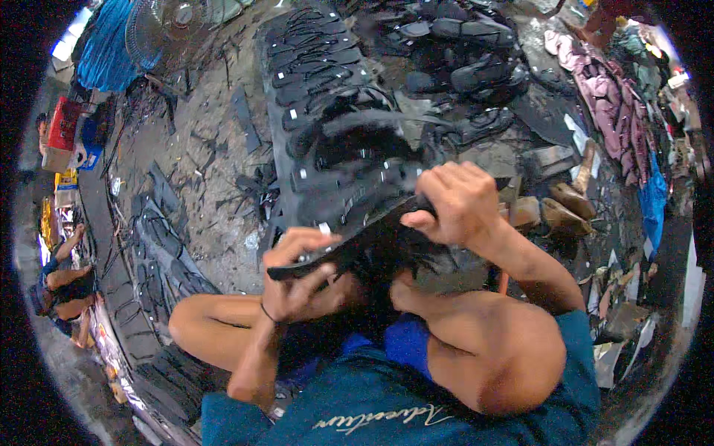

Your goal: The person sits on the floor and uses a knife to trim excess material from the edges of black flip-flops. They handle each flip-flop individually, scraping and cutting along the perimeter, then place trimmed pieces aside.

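Both my hands hold a long, flat, flexible black piece (pixel 353 236), rubber or foam by its look, above my lap. My left hand (pixel 286 293) grips its lower left end, with the thumb below and the fingers over the top. At the upper right end my right hand (pixel 461 202) is closed around it, knuckles up. The strip slants upward from left to right. Just beyond it lies a long dark board (pixel 286 160) carrying rows of black strappy pieces (pixel 312 56) with small white tags; the nearer part is blurred.
Black soles or footwear (pixel 476 56) are heaped beyond the board. Brown foot-shaped forms (pixel 569 204) lie at right, near pink cloth (pixel 587 74) and a blue bag (pixel 653 212). At left are a fan (pixel 167 33), blue strands (pixel 111 48), a red box (pixel 63 123) and another person's limbs (pixel 68 279).
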A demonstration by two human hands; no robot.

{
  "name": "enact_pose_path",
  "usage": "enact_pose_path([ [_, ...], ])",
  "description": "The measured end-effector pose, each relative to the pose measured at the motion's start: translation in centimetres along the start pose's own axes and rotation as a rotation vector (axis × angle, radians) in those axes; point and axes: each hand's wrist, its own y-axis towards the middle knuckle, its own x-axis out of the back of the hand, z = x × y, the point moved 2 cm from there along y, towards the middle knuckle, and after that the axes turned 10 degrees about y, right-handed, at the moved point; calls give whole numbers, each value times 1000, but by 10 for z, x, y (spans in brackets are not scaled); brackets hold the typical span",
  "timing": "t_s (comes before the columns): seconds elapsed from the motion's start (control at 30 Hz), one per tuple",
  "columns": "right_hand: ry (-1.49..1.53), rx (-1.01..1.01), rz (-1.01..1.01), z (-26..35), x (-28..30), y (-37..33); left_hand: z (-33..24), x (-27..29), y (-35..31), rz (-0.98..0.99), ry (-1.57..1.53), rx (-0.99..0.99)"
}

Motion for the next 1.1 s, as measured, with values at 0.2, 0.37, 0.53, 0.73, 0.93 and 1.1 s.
enact_pose_path([
  [0.2, 252, -288, 287, -41, -105, 48, 34, -29, -13, -176, -176, 808],
  [0.37, 256, -485, 256, -127, -165, 122, 80, -20, 18, -208, 27, 451],
  [0.53, 73, -315, -343, -150, -150, 168, 133, -14, 82, -388, 161, 581],
  [0.73, 1104, -396, 26, -125, -140, 57, 198, 43, 128, -428, 122, 819],
  [0.93, 714, -495, -199, -135, -115, 71, 191, 70, 164, 14, -259, 962],
  [1.1, 778, -521, -75, -100, -44, 79, 35, 57, 44, -105, -253, 532],
])
